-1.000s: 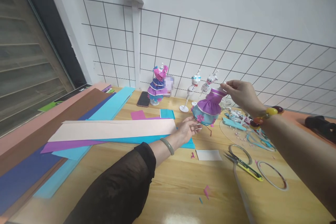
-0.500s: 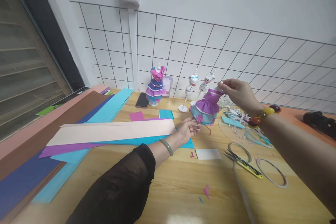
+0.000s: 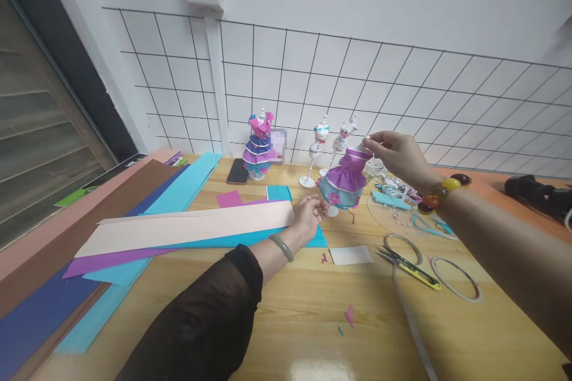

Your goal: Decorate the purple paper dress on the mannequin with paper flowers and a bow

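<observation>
My right hand (image 3: 395, 152) pinches the top of a miniature dress form (image 3: 364, 147), which leans to the right. The form wears a purple bodice and ruffle over a light blue skirt (image 3: 339, 193) with pink flowers. Just left of the skirt hem, my left hand (image 3: 310, 214) is loosely curled, fingers slightly apart, and appears to hold nothing. Below the hem shows the form's white round base (image 3: 333, 211). Behind stand two white dress forms (image 3: 318, 146) on stands, one with a blue band. Farther left is another form in a tiered pink, purple and blue dress (image 3: 258, 152).
Long folded paper strips (image 3: 192, 223) spread across the left. A phone (image 3: 237, 171) lies near the wall grid. Yellow-handled thread snips (image 3: 413, 268), ring-shaped rolls (image 3: 456, 278), a white card (image 3: 351, 255), pink scraps (image 3: 349, 315) and a cluttered round tray (image 3: 379, 217) occupy the right.
My left hand has come away from the base of the dress form and sits a little to its left. My right hand keeps its pinch at the top. The view has shifted slightly.
</observation>
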`<state>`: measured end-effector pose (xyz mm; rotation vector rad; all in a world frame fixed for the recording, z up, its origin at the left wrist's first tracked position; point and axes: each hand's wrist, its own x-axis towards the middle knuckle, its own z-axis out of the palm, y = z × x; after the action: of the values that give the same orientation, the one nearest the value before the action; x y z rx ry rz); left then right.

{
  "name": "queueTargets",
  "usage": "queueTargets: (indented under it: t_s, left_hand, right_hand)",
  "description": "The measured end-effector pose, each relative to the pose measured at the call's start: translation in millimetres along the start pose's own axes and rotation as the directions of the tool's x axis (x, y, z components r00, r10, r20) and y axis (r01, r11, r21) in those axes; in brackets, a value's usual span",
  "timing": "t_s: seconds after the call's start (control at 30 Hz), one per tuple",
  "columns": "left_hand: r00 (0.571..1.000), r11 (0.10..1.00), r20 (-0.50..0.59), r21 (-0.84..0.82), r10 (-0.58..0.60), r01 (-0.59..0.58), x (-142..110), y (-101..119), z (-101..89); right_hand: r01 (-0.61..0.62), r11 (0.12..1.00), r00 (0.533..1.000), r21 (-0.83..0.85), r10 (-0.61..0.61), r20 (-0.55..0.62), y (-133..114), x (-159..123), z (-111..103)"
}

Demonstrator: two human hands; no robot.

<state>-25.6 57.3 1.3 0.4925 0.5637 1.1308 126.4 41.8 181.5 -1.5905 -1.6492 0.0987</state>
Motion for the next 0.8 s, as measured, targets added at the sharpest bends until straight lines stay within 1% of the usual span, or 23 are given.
queueTargets:
  t_s: [0.1,0.2,0.27,0.37,0.5,0.57,0.67,0.73,0.8]
  left_hand:
    - [0.986,0.994,-0.128,0.036,0.106,-0.102,6.1,4.0,-1.5]
    - [0.960,0.981,-0.211,0.094,0.184,-0.167,10.9,8.5,-3.2]
    - [0.948,0.973,-0.235,0.126,0.216,-0.191,12.3,10.6,-3.9]
    - [0.940,0.965,-0.242,0.165,0.241,-0.205,12.1,12.3,-4.4]
    - [0.938,0.958,-0.240,0.205,0.249,-0.202,11.5,14.7,-5.5]
    - [0.936,0.952,-0.239,0.226,0.258,-0.204,11.8,15.9,-6.5]
    - [0.934,0.940,-0.230,0.269,0.272,-0.208,10.7,15.8,-7.3]
    - [0.938,0.929,-0.205,0.306,0.278,-0.208,7.4,13.1,-6.7]
    - [0.947,0.913,-0.159,0.348,0.280,-0.211,1.7,8.0,-4.7]
  right_hand:
    - [0.011,1.000,1.000,-0.009,-0.011,0.002,-2.4,0.2,0.3]
    - [0.026,0.999,1.000,-0.020,-0.026,-0.003,-2.4,-0.3,0.7]
    - [0.020,1.000,1.000,-0.022,-0.020,-0.001,-1.5,-1.4,0.8]
    - [-0.011,0.999,1.000,-0.043,0.011,-0.003,-0.3,-5.5,-0.6]
    - [-0.023,0.998,0.999,-0.067,0.020,-0.038,0.1,-21.0,-7.1]
    - [-0.037,0.997,0.998,-0.065,0.033,-0.049,3.2,-36.5,-11.7]
    - [-0.043,0.995,0.999,-0.087,0.043,-0.004,17.5,-71.7,-17.9]
    - [-0.035,0.991,0.998,-0.130,0.043,0.052,34.5,-101.5,-20.9]
    - [-0.011,0.986,0.981,-0.166,0.043,0.190,56.1,-133.8,-23.5]
